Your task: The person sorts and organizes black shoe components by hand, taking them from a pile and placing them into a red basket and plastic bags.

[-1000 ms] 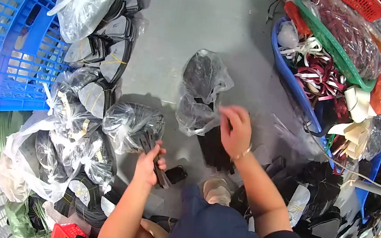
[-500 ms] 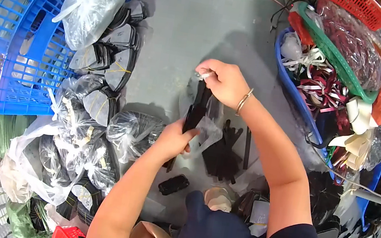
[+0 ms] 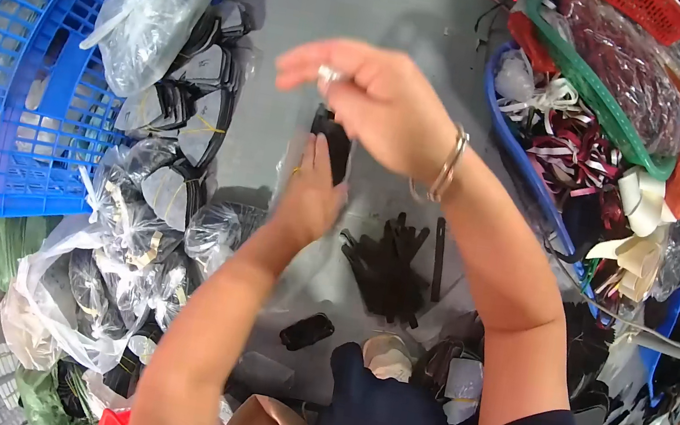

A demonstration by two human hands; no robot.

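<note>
My left hand lies over the lower end of a bundle of black strips, its fingers stretched along the bundle's left side. Clear plastic shows around the bundle, on the grey tabletop. Just above and to the right is my right hand, raised, with fingers extended to the left and slightly blurred. It wears a silvery ring and a bracelet, and I see nothing held in it. A loose fan of black strips lies right of my left hand, next to one single black strip.
On the left, a blue crate stands beside a knotted plastic bag, stacked grey pieces and several filled bags. At right are a blue basin of ribbons and a green basket. A small black object lies nearer me.
My right hand has let go of the bundle's upper end, moved up and left, and spread its fingers. My left hand has moved up, and the bundle has shifted left and now lies lower-slung beneath it.
</note>
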